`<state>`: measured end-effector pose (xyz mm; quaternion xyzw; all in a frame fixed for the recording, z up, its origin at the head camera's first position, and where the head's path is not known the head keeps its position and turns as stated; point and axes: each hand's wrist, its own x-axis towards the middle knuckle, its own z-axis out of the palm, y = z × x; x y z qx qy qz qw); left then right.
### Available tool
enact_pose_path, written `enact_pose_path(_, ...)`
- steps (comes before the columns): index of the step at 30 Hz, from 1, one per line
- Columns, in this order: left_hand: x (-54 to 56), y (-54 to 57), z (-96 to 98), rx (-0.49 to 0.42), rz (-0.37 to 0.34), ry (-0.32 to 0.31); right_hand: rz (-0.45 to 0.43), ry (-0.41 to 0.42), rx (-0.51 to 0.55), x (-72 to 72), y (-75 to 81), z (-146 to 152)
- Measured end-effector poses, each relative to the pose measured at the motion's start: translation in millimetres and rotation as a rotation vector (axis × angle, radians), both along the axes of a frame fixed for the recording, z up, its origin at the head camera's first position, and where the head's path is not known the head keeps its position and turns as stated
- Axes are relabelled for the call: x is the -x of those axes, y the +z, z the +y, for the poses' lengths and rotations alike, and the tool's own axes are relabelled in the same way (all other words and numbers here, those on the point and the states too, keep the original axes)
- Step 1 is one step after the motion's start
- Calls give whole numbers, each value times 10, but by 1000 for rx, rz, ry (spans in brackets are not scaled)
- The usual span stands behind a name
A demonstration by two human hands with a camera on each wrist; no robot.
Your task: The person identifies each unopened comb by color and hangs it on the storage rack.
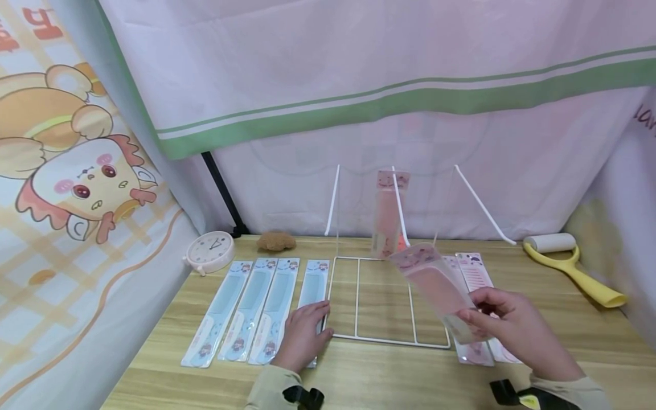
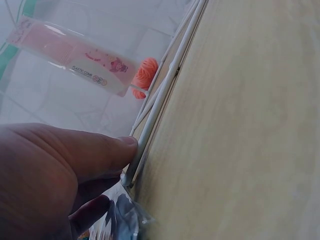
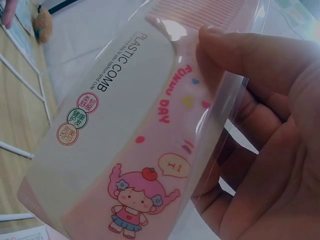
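In my right hand (image 1: 509, 324), thumb and fingers pinch a clear-packed pink comb (image 3: 160, 115), which tilts over the right side of a white wire rack (image 1: 384, 340). Printed on its pack are a cartoon girl and "PLASTIC COMB". My left hand (image 1: 304, 336) rests at the rack's left front corner, its thumb (image 2: 112, 150) against the wire and its fingers beside a packed blue comb (image 1: 314, 279). Another packed pink comb (image 1: 385, 222) hangs upright on the rack's middle part. Packed pink combs (image 1: 474, 270) lie right of the rack, partly hidden by my right hand.
Several packed blue combs (image 1: 263, 307) lie in a row on the left. Behind them stand a white clock (image 1: 210, 250) and a brown lump (image 1: 277, 241). A yellow-handled lint roller (image 1: 589, 282) lies at the right back. Three white prongs (image 1: 482, 202) rise from the rack; a coral-coloured object (image 2: 146, 75) sits behind.
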<state>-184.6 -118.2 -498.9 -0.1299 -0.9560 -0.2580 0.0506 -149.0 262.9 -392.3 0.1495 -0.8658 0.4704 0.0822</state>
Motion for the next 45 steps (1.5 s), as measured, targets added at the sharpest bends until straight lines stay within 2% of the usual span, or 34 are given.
enact_pose_path(6,-2,2,-1,-6,-4,0,41,4,15,-36,30,-61)
enact_pose_path(13,-5,11,3,-2,-13,1,-50,-35,8,-46,64,-74)
enact_pose_path(21,-3,14,3,-4,-12,1,-42,-24,6,-50,91,-116)
enact_pose_path(30,-2,8,3,0,3,3,-3,11,-19,-9,24,-155)
enact_pose_path(38,9,7,5,17,5,6,-88,48,1,36,-38,-287)
enact_pose_path(45,7,0,9,16,3,7,-87,71,34,56,-110,-471)
